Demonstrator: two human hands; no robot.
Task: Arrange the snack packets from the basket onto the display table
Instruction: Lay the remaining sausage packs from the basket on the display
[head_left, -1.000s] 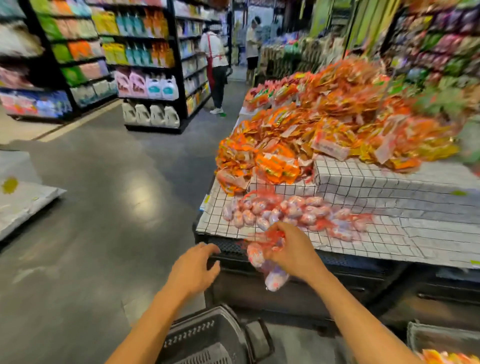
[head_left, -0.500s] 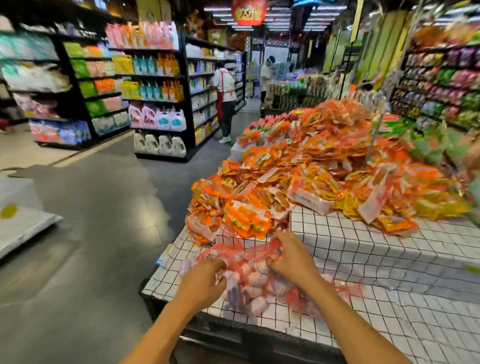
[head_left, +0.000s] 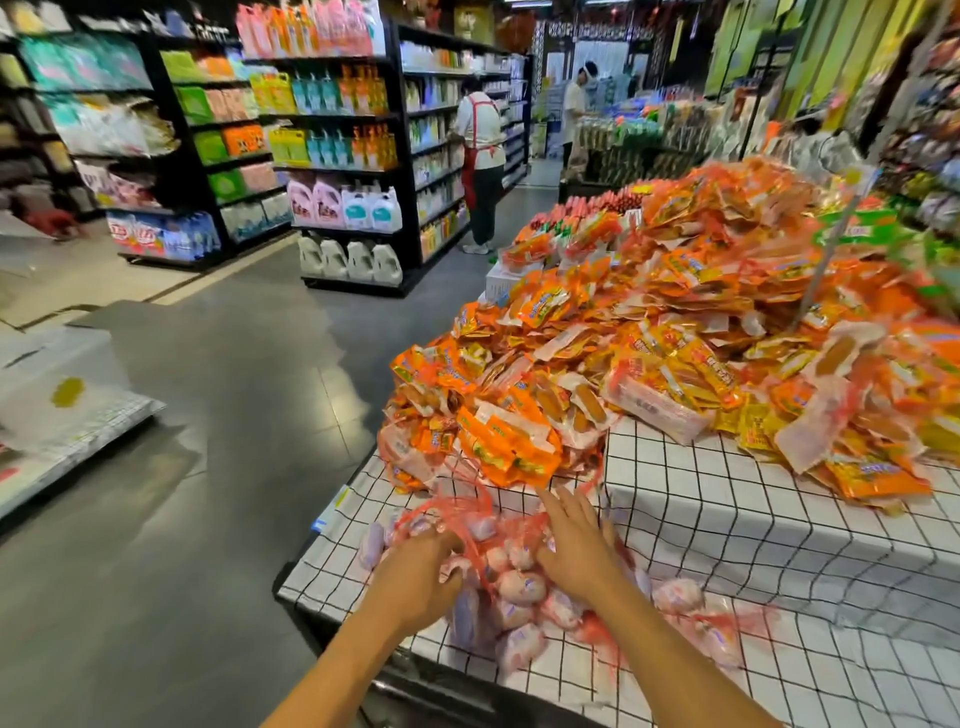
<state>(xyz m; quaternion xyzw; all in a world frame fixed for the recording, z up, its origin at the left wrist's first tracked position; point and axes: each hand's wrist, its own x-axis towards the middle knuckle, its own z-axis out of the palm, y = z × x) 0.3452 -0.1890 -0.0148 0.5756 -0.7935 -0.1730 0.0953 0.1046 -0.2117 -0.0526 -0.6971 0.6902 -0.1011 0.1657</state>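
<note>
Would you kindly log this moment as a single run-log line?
left hand: grips net bag | right hand: rests on net bag | net bag: on table, front corner | orange packets: piled behind

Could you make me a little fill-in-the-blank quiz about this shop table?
The net bag touched by the left hand and right hand is ___ in colour.
The packet pile behind it is mostly ___.
The white tablecloth has grid lines coloured ___.
Missing words: red; orange; black.
</note>
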